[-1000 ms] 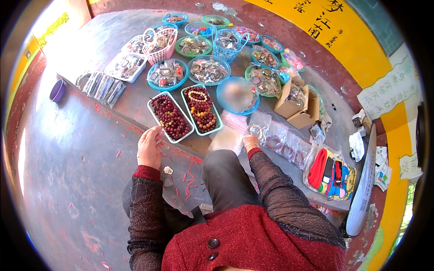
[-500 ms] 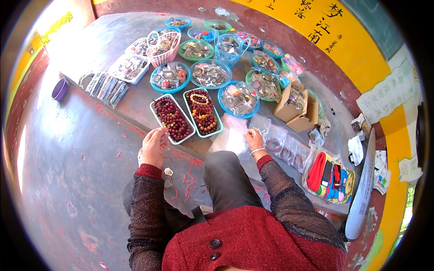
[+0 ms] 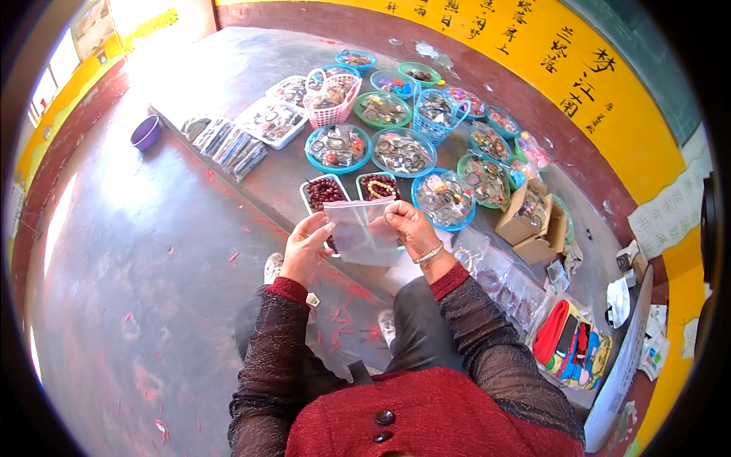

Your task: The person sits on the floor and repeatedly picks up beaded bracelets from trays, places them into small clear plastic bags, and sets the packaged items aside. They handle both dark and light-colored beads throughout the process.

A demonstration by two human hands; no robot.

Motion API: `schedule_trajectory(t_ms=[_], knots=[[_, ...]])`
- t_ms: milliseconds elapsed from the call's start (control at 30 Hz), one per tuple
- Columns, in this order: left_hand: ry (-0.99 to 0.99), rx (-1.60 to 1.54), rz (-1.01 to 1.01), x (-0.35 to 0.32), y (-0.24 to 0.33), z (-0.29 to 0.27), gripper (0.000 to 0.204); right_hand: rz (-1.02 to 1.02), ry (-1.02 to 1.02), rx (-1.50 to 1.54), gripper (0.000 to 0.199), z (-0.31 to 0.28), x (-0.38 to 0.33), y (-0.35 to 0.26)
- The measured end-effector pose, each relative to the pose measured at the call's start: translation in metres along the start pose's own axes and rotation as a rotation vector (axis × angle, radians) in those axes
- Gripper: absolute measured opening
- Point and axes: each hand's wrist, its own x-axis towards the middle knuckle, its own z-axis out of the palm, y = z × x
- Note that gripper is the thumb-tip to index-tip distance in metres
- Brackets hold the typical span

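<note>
Holding a clear plastic bag (image 3: 364,232) between both hands, left hand (image 3: 304,247) and right hand (image 3: 407,227).

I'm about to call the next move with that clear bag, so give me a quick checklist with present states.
1. Left hand grips the clear plastic bag at its left edge: ok.
2. Right hand pinches the bag's upper right edge: ok.
3. Bag held up, off the ground: ok.
4. Bag mouth open: cannot tell.
5. Bag empty: seems so, cannot tell for sure.
6. Two white trays of dark red beads just beyond the bag, uncovered: ok.
</note>
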Motion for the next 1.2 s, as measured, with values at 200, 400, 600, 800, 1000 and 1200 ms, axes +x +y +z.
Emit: schedule_trajectory(t_ms=[200, 400, 600, 800, 1000, 1200], knots=[[-0.076, -0.020, -0.005, 0.000, 0.000, -0.003, 0.017, 0.015, -0.097, -0.077, 0.009, 0.003, -0.001, 0.009], [-0.081, 0.077, 0.057, 0.004, -0.011, -0.002, 0.015, -0.092, 0.044, -0.188, 0.032, -0.004, -0.005, -0.003], [-0.208, 0.626, 0.119, -0.003, -0.011, 0.003, 0.015, -0.088, -0.164, -0.635, 0.029, -0.005, -0.010, -0.002], [-0.242, 0.685, 0.121, -0.003, -0.012, 0.001, 0.015, -0.159, -0.298, -0.731, 0.019, -0.004, -0.009, 0.002], [-0.281, 0.693, 0.131, 0.000, -0.018, -0.002, 0.016, -0.103, -0.265, -0.642, 0.016, -0.002, -0.009, 0.009], [-0.310, 0.770, 0.110, -0.002, -0.015, -0.001, 0.016, 0.013, -0.247, -0.635, 0.016, 0.001, -0.008, 0.010]])
